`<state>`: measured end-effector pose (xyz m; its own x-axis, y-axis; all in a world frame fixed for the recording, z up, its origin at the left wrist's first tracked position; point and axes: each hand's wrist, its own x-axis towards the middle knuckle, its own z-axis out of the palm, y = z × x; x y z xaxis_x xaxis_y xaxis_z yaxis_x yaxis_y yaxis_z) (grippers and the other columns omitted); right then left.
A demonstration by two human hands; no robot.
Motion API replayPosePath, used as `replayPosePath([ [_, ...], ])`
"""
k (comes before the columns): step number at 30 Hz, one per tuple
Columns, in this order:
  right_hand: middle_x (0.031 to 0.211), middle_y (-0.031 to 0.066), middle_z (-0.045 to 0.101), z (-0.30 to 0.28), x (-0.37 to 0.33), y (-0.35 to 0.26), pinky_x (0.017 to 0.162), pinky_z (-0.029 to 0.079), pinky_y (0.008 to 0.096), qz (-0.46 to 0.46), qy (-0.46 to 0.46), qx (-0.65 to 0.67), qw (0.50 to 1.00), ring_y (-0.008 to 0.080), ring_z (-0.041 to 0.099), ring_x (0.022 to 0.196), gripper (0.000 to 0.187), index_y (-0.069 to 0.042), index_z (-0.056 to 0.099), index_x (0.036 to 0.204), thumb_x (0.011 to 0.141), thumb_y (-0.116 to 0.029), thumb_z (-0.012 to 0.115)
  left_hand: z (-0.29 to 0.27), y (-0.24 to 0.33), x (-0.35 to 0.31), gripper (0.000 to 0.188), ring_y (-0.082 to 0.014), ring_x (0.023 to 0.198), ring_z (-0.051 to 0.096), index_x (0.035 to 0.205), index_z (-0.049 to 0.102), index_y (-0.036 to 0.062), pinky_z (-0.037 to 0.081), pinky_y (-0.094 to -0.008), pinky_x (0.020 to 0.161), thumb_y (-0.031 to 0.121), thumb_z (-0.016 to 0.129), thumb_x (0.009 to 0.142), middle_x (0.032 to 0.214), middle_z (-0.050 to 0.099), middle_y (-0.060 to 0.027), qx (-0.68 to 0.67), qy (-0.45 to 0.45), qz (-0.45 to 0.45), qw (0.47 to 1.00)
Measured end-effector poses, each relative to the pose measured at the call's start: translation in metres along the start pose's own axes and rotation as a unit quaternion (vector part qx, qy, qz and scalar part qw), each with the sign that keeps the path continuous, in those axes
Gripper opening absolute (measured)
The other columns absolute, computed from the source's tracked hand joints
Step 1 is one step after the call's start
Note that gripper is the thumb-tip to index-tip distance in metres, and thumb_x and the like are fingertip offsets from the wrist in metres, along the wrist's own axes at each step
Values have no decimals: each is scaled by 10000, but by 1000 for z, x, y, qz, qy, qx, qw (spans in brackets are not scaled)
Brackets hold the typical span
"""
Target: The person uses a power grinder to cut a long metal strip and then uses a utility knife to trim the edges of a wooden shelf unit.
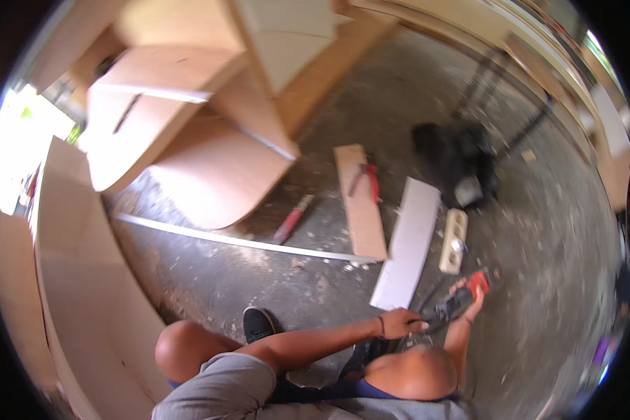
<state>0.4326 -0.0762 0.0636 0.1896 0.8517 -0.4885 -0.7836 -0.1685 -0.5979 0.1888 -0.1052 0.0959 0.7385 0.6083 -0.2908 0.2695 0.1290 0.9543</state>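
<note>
My right hand (475, 305) is wrapped round a red and black power tool (453, 306), its red end pointing up and to the right. The tool's exact kind is hard to make out. My left hand (401, 323) is closed at the dark rear end of the same tool, above my bent knee. Just beyond the hands lie a white board (407, 241) and a beige power strip (453, 241) with a plug in it. Red-handled pliers (369, 182) rest on a narrow wooden board (360, 210).
A long thin white strip (245, 243) crosses the floor, with a red tool (294, 218) beyond it. Curved wooden furniture pieces (210, 171) stand at the far left, and a tall curved panel (84, 280) on the left. A black bag-like heap (455, 157) lies at the far right.
</note>
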Motion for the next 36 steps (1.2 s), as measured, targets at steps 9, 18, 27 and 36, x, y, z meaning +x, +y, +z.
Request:
replayPosePath([
  [9,866,163,609,-105,24,-21,713,534,416,-13,2,54,998,301,623,783,549,49,514,1060,784,-420,586,49,23,31,385,-186,794,651,1293,517,48,501,-328,741,217,516,947,848,654,-100,-31,-70,7,997],
  [18,956,167,593,-119,23,-9,731,539,432,2,61,129,990,278,617,815,521,6,497,1097,791,-397,623,58,4,42,431,-208,792,661,1323,490,6,519,-317,769,166,523,925,938,665,-117,-120,-113,-32,986],
  [27,1046,131,566,-64,-54,-2,622,525,417,56,232,-234,943,248,595,827,615,-62,431,1245,763,-282,742,94,-38,47,438,-351,1046,610,1231,585,42,456,-419,928,262,581,853,1148,620,-205,-35,-157,-3,987],
  [36,1058,148,602,-120,-26,4,846,467,379,-145,329,-548,755,266,594,927,699,10,522,1181,549,-132,786,40,-53,16,409,-336,1111,554,1241,556,66,435,-424,949,235,565,868,1204,583,-171,232,-10,8,973],
])
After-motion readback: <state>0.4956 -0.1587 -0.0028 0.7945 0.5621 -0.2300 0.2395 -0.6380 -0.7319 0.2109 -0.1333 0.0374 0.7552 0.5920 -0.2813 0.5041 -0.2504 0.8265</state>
